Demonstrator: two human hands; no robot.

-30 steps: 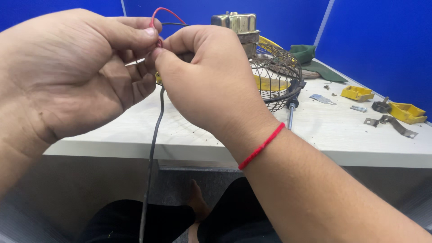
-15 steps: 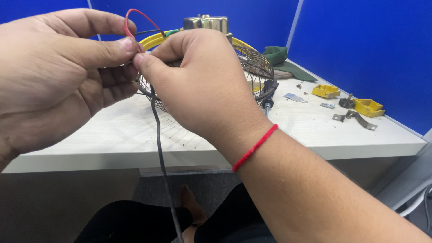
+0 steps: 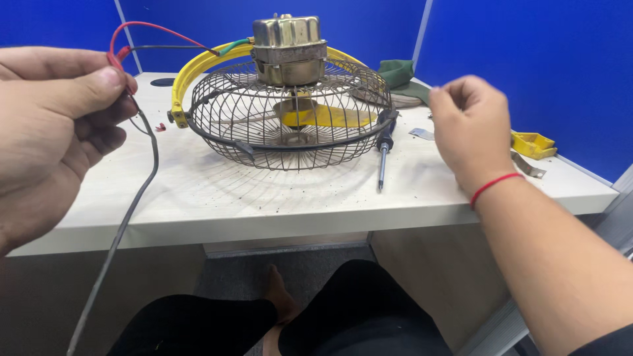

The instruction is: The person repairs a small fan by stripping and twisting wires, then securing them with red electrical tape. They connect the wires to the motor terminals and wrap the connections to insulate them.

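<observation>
My left hand pinches a bundle of wires at the upper left: a red wire loops up toward the fan, and a grey cable hangs down past the table edge. My right hand hovers over the table's right side, fingers loosely curled, holding nothing; a red thread circles its wrist. Between the hands a wire fan cage with a yellow rim lies on the table, a brass-coloured motor on top and a yellow blade inside. A screwdriver lies just right of the cage, close to my right hand.
The pale table has a near edge above my knees. A green cloth lies behind the cage. A yellow plastic part and metal strips sit at the right. Blue partition walls stand behind.
My right hand let go of the wires and moved to the right, away from my left hand. The fan cage, hidden before by the hands, is in full view.
</observation>
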